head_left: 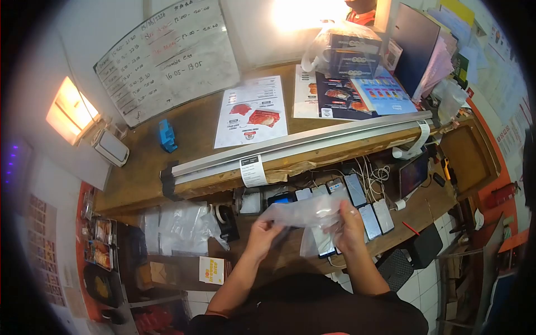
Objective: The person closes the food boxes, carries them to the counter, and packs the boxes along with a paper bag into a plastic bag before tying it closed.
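A clear plastic bag (304, 212) is stretched between my two hands, above the lower desk. My left hand (261, 239) pinches its left end between thumb and fingers. The bag's right side is gripped by my right hand (350, 228), with part of the plastic hanging down beside it. Under and behind the bag lie several phones (354, 190) in rows, some partly hidden by the plastic. To the left of my left hand is a black tape dispenser (226, 222), beside a pile of clear plastic bags (184, 229).
A raised wooden counter (195, 162) with a metal rail (301, 144) runs across the front. It carries laminated menus (251, 111), a blue tape dispenser (166, 135) and bagged boxes (352, 53). White cables (373, 173), a tablet (414, 174) and a red pen (410, 228) sit to the right.
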`<state>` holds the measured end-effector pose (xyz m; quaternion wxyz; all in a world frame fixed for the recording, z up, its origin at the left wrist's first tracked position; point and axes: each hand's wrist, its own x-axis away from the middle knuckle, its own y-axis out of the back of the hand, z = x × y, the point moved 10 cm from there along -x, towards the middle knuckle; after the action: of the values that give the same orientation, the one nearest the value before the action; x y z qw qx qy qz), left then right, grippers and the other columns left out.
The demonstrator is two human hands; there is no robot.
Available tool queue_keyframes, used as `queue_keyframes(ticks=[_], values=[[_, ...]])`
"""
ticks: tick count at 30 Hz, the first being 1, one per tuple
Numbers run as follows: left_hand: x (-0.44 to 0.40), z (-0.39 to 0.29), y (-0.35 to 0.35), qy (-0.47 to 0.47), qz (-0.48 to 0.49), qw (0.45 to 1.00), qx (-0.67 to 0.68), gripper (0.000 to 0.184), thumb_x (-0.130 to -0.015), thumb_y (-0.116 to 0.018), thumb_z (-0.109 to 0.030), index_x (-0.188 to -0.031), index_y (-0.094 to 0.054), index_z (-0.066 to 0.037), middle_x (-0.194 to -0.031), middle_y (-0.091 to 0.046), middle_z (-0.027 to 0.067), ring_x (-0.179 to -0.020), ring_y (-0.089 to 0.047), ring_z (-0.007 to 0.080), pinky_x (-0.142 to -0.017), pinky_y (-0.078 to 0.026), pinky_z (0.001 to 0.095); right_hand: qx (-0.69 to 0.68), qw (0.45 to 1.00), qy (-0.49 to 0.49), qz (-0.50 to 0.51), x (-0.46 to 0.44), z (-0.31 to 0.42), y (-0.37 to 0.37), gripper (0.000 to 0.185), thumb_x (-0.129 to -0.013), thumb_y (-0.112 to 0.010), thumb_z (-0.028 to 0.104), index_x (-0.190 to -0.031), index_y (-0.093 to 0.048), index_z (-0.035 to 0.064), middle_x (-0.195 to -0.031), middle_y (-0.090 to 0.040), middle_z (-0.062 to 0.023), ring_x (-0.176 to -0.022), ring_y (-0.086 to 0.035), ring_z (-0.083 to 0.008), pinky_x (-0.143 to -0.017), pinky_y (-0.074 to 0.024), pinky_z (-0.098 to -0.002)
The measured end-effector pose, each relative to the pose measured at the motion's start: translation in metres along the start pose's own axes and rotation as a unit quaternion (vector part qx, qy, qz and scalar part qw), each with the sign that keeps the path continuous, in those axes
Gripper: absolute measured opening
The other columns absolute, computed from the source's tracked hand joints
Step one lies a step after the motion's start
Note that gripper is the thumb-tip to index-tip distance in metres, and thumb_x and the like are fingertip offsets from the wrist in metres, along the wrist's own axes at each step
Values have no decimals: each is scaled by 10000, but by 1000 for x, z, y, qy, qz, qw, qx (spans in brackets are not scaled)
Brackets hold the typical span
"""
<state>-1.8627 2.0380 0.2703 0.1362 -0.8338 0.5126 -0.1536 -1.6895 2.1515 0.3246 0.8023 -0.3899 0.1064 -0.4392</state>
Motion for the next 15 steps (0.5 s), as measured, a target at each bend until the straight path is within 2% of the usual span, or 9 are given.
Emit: queue_keyframes(ticks=[1, 3, 5, 7, 10, 11, 12, 13, 15], values=[[-2, -4, 8, 1, 5, 1000, 1, 517, -777, -743, -8, -1255, -548, -39, -1196, -593, 52, -1132, -531, 154, -1004, -401, 315, -3, 997, 25, -69, 1, 8, 18, 322, -933, -598, 334, -1024, -607, 25, -885, -678, -96, -680, -665, -202, -553, -544, -309], [-5, -19, 23, 8, 25, 992, -125, 440, -774, -752, -18, -1187, -600, -33, -1128, -623, 44, -1044, -565, 135, -945, -435, 292, 26, 996, 57, -69, 5, 23, 31, 307, -937, -594, 325, -1023, -610, 31, -870, -675, -80, -679, -653, -168, -542, -532, -289], [-2, -47, 21, -21, 48, 987, -154, 485, -764, -773, -53, -1206, -579, -14, -1116, -621, 53, -1004, -581, 138, -897, -461, 281, 80, 987, 94, -100, 9, 33, 44, 300, -936, -597, 323, -1013, -612, 33, -853, -670, -63, -669, -637, -141, -519, -512, -255], [7, -65, 10, -35, 122, 991, 39, 534, -767, -783, -98, -1235, -548, 10, -1073, -627, 52, -974, -597, 150, -862, -477, 268, 96, 988, 69, -103, 15, 32, 43, 297, -929, -610, 321, -999, -613, 32, -845, -663, -50, -665, -622, -124, -514, -497, -235], [7, -39, 24, 72, 81, 985, 138, 487, -852, -699, -112, -1282, -506, 11, -1049, -633, 50, -936, -616, 158, -849, -500, 292, 108, 990, 52, -79, 14, 24, 53, 293, -921, -621, 326, -983, -613, 40, -830, -656, -40, -623, -608, -118, -488, -483, -234], [6, -23, 31, 127, 50, 975, 173, 459, -883, -663, -115, -1294, -497, 4, -1052, -636, 49, -920, -622, 156, -843, -508, 299, 111, 991, 45, -62, 13, 24, 53, 293, -923, -620, 306, -1013, -614, 28, -867, -654, -41, -686, -616, -118, -560, -499, -240], [7, -19, 33, 127, 51, 975, 174, 459, -883, -663, -115, -1294, -497, 4, -1052, -636, 49, -920, -622, 156, -843, -508, 299, 114, 992, 38, -45, 11, 24, 53, 295, -926, -619, 287, -1043, -615, 16, -903, -653, -42, -748, -625, -119, -632, -516, -246], [10, -10, 39, 149, 34, 969, 192, 396, -902, -637, -119, -1263, -522, -3, -1055, -639, 50, -899, -625, 151, -833, -515, 303, 114, 992, 40, -45, 6, 29, 56, 295, -926, -619, 287, -1043, -615, 16, -903, -653, -42, -748, -625, -119, -632, -516, -246], [13, -6, 40, 172, 21, 962, 209, 336, -921, -611, -123, -1232, -547, -11, -1058, -642, 51, -878, -627, 147, -822, -522, 308, 391, 908, 147, -6, -12, 65, 37, 358, -927, -611, 222, -1192, -577, -17, -1122, -630, -85, -987, -604, -153, -849, -483, -281]])
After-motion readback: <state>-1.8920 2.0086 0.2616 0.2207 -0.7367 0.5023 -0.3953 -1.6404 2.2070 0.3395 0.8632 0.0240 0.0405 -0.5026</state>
